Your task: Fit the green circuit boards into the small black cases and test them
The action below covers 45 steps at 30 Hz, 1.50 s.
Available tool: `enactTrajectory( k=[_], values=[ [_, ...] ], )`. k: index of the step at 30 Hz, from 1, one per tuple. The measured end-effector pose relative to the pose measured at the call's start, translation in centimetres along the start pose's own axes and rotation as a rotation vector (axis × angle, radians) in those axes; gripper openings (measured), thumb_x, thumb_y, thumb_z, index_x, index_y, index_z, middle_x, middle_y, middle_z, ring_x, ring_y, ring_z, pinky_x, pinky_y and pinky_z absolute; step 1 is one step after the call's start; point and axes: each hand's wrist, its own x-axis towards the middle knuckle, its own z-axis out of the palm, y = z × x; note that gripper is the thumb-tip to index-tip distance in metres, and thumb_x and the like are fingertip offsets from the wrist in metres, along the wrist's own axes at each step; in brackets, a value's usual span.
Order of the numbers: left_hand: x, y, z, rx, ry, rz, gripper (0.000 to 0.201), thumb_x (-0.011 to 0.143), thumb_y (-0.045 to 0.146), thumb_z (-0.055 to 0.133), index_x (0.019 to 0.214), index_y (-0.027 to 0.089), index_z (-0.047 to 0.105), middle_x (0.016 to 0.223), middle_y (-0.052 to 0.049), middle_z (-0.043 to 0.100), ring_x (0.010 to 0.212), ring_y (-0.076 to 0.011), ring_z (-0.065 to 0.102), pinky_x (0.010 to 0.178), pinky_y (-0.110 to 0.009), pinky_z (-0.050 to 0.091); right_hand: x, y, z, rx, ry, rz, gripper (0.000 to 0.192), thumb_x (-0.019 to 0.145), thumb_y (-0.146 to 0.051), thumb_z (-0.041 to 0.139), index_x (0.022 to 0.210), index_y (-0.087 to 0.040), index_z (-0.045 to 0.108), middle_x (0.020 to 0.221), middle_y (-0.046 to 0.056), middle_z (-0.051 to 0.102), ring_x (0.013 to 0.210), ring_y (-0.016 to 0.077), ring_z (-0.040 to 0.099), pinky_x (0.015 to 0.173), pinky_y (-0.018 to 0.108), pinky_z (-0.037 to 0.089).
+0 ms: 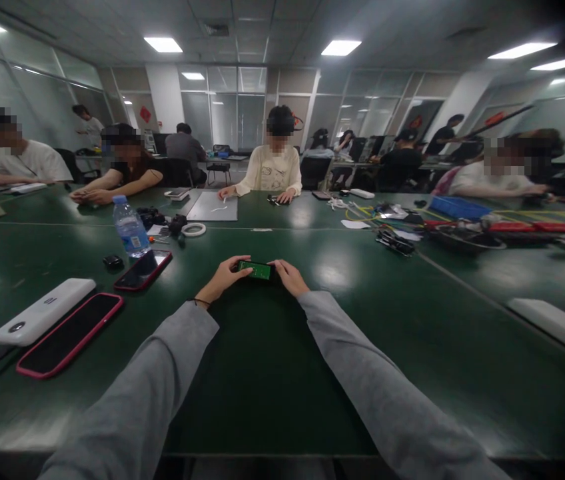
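Note:
Held sideways over the green table (262,360) is a smartphone (257,270), its lit screen showing a green picture. My left hand (223,279) grips its left end, with the thumb lying over the screen. At the opposite end, my right hand (290,276) has its fingers closed around the phone's edge. Both forearms reach forward in grey sleeves, and a dark band circles my left wrist. The fingers behind the phone are hidden.
Left of my arms lie two red-cased phones (70,335) (143,269), a white power bank (45,310) and a water bottle (130,227). Across the table a person (275,167) sits by a white board (212,206). Cables and a blue tray (460,207) lie at right.

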Motion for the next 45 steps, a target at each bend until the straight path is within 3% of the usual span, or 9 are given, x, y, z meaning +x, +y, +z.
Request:
enactTrajectory(
  k=[3, 6, 10, 16, 20, 31, 36, 41, 45],
  values=[
    [0.5, -0.1, -0.1, 0.016, -0.030, 0.006, 0.048, 0.075, 0.035, 0.064, 0.118, 0.018, 0.055, 0.119, -0.010, 0.058, 0.107, -0.0186, 0.056, 0.094, -0.036, 0.044, 0.2, -0.4, -0.1, 0.138, -0.069, 0.006, 0.051, 0.090, -0.056, 0.028, 0.103, -0.021, 0.063, 0.095, 0.002, 0.062, 0.091, 0.0147, 0.058, 0.082, 0.030, 0.046],
    [1.1, -0.3, -0.2, 0.010, -0.055, 0.012, 0.049, 0.075, 0.035, 0.065, 0.119, 0.017, 0.054, 0.120, -0.010, 0.058, 0.107, -0.0195, 0.056, 0.093, -0.036, 0.044, 0.1, -0.5, -0.1, 0.218, -0.131, 0.007, 0.046, 0.083, -0.056, 0.046, 0.109, -0.020, 0.058, 0.101, 0.003, 0.061, 0.093, 0.0152, 0.058, 0.084, 0.030, 0.047],
    [1.7, -0.9, 0.0, 0.040, -0.042, 0.044, 0.050, 0.074, 0.037, 0.065, 0.120, 0.018, 0.054, 0.120, -0.010, 0.057, 0.105, -0.0203, 0.056, 0.092, -0.037, 0.044, -0.4, -0.7, 0.2, 0.222, -0.078, -0.007, 0.044, 0.080, -0.050, 0.054, 0.111, -0.019, 0.055, 0.101, 0.004, 0.060, 0.091, 0.0156, 0.058, 0.082, 0.032, 0.048],
    [1.5, -1.8, 0.4, 0.138, 0.158, 0.074, 0.053, 0.074, 0.036, 0.065, 0.121, 0.019, 0.049, 0.123, -0.011, 0.052, 0.103, -0.0193, 0.056, 0.088, -0.035, 0.045, -1.2, -2.0, -0.1, -0.043, 0.084, -0.176, 0.037, 0.078, -0.036, 0.059, 0.111, -0.019, 0.053, 0.105, 0.007, 0.056, 0.099, 0.0200, 0.054, 0.089, 0.038, 0.045],
    [1.6, -2.3, -0.1, 0.229, 0.349, 0.029, 0.041, 0.071, 0.039, 0.067, 0.102, 0.016, 0.054, 0.100, -0.008, 0.059, 0.080, -0.0151, 0.058, 0.070, -0.030, 0.047, -1.5, -2.4, -0.3, -0.188, 0.086, -0.241, 0.039, 0.077, -0.032, 0.060, 0.113, -0.020, 0.051, 0.107, 0.009, 0.053, 0.102, 0.0225, 0.051, 0.089, 0.040, 0.045],
    [1.3, -1.4, 0.0, 0.222, 0.204, 0.013, 0.025, 0.081, 0.041, 0.054, 0.088, 0.017, 0.057, 0.084, -0.004, 0.062, 0.072, -0.0144, 0.059, 0.069, -0.029, 0.045, -2.0, -2.6, 0.0, -0.192, -0.037, -0.289, 0.048, 0.081, -0.029, 0.053, 0.126, -0.019, 0.041, 0.120, 0.009, 0.050, 0.109, 0.0205, 0.051, 0.095, 0.038, 0.042],
    [1.4, -1.9, -0.1, 0.214, 0.215, 0.008, 0.027, 0.083, 0.041, 0.051, 0.093, 0.017, 0.057, 0.090, -0.007, 0.061, 0.078, -0.0157, 0.059, 0.074, -0.031, 0.046, -2.1, -2.9, -0.2, -0.178, 0.032, -0.215, 0.045, 0.078, -0.028, 0.054, 0.121, -0.020, 0.044, 0.108, 0.006, 0.057, 0.092, 0.0185, 0.059, 0.082, 0.034, 0.048],
    [1.7, -2.1, 0.9, 0.001, 0.268, -0.119, 0.046, 0.081, 0.045, 0.055, 0.117, 0.016, 0.048, 0.108, -0.011, 0.058, 0.083, -0.0162, 0.060, 0.079, -0.033, 0.045, -1.9, -3.1, 0.0, -0.163, 0.184, -0.154, 0.043, 0.077, -0.029, 0.055, 0.117, -0.018, 0.044, 0.102, 0.007, 0.058, 0.087, 0.0188, 0.060, 0.078, 0.033, 0.049],
    [1.7, -0.8, 3.2, -0.501, 0.235, -0.286, 0.051, 0.078, 0.051, 0.056, 0.115, 0.017, 0.047, 0.111, -0.011, 0.058, 0.090, -0.0159, 0.061, 0.087, -0.032, 0.044, -2.3, -4.0, 0.6, -0.244, 0.334, -0.183, 0.044, 0.079, -0.026, 0.053, 0.120, -0.016, 0.043, 0.110, 0.010, 0.056, 0.098, 0.0212, 0.056, 0.085, 0.035, 0.048]
  ],
)
